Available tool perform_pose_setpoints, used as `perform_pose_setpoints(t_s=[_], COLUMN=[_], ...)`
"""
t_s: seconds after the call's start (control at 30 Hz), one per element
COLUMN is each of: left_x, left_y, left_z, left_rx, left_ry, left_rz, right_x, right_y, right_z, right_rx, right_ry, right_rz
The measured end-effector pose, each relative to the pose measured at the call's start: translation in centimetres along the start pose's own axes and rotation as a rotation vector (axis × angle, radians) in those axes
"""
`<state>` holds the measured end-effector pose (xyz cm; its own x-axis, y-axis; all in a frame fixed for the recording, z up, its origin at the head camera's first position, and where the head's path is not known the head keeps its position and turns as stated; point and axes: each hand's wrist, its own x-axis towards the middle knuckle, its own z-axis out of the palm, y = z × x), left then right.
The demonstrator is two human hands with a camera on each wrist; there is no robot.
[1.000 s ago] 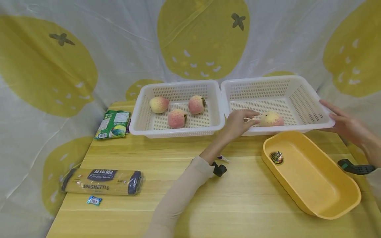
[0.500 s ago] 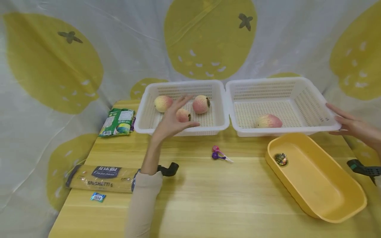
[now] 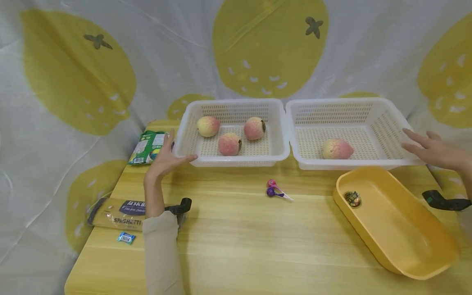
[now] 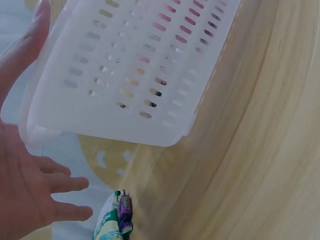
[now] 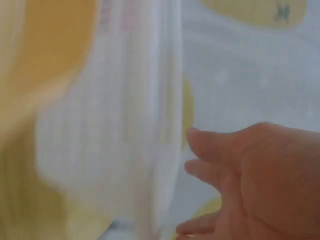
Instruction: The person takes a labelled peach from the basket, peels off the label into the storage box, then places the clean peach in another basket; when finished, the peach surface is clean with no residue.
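Observation:
My left hand (image 3: 162, 160) is at the left end of the left white basket (image 3: 236, 159), thumb and fingers spread; whether it touches the rim I cannot tell. In the left wrist view, the thumb lies along the rim and the other fingers reach past the corner. Three pink-and-yellow, peach-like fruits, one of them a round fruit (image 3: 229, 144), lie inside. The right white basket (image 3: 354, 163) holds one similar fruit (image 3: 337, 149). My right hand (image 3: 435, 150) is beside its right end, fingers extended; the right wrist view shows a gap between the fingertips and the blurred rim.
A yellow tub (image 3: 396, 229) with a small round dark sticker lies at the right, just before the right basket. Two lollipops (image 3: 276, 190) lie mid-table. At left are a green snack bag (image 3: 145, 147), a spaghetti pack (image 3: 121, 215) and a small blue packet (image 3: 126, 237).
My left hand has moved from the right basket across the left basket to its left end. My right hand, earlier on the right basket's rim, has come off it. The fruits stay inside the baskets.

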<state>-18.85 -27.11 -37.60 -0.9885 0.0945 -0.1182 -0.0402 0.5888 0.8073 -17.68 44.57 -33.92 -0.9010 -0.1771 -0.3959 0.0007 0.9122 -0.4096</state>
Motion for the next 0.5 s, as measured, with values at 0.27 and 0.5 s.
perform_pose_setpoints(t_s=[0.27,0.5], left_x=[0.5,0.5], left_y=[-1.2,-1.4], left_z=[0.5,0.7], left_rx=[-0.080,-0.182], left_ry=[-0.022,-0.025], left_rz=[-0.033,-0.028], right_x=[1.8,5.2], right_y=[-14.5,-24.0], right_z=[1.9,6.7], right_rx=[0.149,0.332], right_ry=[0.100,-0.033], right_rz=[-0.405,-0.578])
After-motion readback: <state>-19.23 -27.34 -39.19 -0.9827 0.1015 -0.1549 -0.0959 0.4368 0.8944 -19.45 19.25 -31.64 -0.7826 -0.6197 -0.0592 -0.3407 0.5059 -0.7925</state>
